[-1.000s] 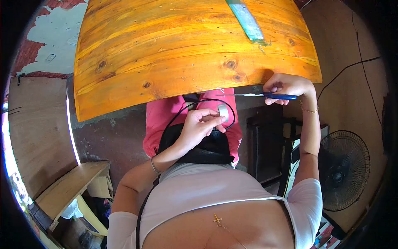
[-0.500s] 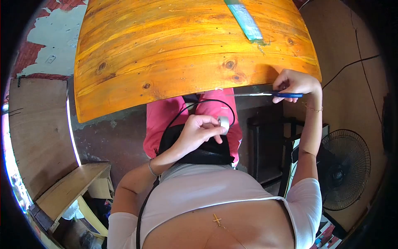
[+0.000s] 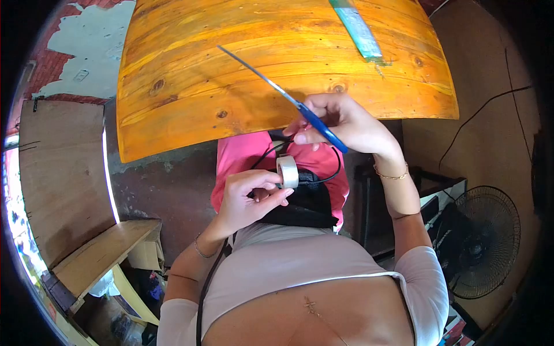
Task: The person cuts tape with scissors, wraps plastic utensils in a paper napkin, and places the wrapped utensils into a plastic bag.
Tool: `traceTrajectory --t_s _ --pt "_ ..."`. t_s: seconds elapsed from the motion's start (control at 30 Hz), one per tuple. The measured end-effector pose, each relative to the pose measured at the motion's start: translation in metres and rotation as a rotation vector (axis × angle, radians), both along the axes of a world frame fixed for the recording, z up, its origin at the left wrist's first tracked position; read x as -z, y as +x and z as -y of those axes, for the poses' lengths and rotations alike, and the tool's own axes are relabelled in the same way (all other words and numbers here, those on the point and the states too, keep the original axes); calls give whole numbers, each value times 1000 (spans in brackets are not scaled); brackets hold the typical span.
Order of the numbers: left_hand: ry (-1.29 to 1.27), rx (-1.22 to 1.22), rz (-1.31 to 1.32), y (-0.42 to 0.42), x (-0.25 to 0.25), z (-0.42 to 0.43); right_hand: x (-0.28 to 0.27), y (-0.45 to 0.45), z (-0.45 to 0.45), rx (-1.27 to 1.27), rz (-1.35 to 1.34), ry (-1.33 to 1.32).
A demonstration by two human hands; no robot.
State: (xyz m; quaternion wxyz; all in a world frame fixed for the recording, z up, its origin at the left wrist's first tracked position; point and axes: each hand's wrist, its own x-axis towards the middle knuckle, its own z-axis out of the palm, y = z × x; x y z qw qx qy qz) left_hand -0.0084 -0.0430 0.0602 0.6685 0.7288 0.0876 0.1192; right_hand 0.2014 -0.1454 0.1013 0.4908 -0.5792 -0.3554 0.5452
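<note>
White ring-shaped roll of tape (image 3: pixel 288 172), above the lap in pink trousers (image 3: pixel 236 161), pinched between thumb and fingertips of the left hand (image 3: pixel 245 199), remaining fingers curled in; long scissors with blue handles (image 3: pixel 316 121) in the right hand (image 3: pixel 352 127), fingers bent around the handles, blades together, slanting over the glossy orange-brown wooden table (image 3: pixel 190 63); any tape end between those fingertips too small to tell.

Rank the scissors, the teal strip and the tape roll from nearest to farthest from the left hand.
1. Tape roll: held by the left hand.
2. Scissors: in the right hand.
3. Teal strip: on the table, toward its far right.
</note>
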Motion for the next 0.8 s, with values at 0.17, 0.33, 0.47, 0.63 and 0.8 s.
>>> traceTrajectory --t_s 0.17,0.33,0.47,0.63,0.8 --pt "4 -6 -8 -7 2 -1 4 -7 -15 -125 40 -25" --pt "11 -32 19 -7 5 -2 9 -15 -22 -140 83 78" --pt "-12 -66 -13 -3 5 -1 7 -15 -23 -117 144 62" --pt "-38 -129 -155 1 1 -1 -1 -21 -22 -34 397 55" --pt "-135 -169 -168 12 6 -6 -15 -19 -23 1 591 130"
